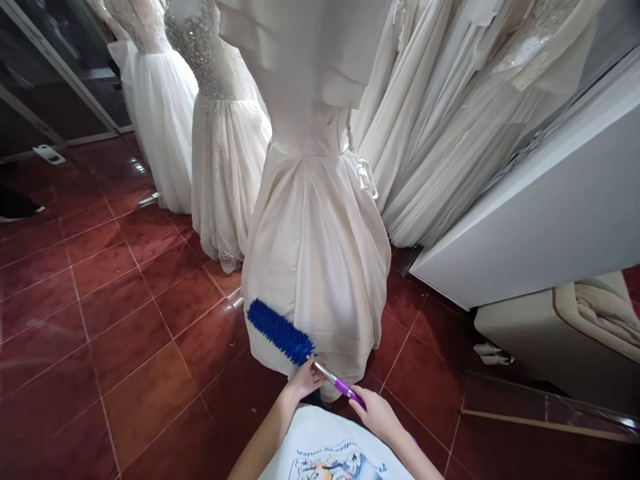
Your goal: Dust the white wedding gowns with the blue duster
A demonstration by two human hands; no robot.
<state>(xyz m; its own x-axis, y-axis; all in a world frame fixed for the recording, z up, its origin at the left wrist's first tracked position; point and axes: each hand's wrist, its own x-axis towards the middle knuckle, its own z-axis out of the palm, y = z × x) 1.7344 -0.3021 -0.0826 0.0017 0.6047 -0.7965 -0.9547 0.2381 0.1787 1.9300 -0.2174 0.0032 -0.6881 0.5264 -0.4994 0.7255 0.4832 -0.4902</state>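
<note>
Clasping the purple handle (347, 390) of a blue chenille duster (280, 332) in your right hand (375, 410), your left hand (306, 380) curled at the far end of its metal shaft (326, 371), you hold it slantwise low at the ivory satin gown (320, 247), the spaced grip likely steadying it.

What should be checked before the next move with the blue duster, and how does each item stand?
1. Right hand closed around the purple tubular handle: ok.
2. Left hand firmly gripping the silver metal tube: cannot tell; it is at the tube's upper end.
3. Shaggy blue fibre duster head touching the plain cream satin gown: cannot tell; it overlaps the lower skirt in view.
4. Satin gown upright: ok.
5. Duster head apart from the sparkly off-white gown: ok.
</note>
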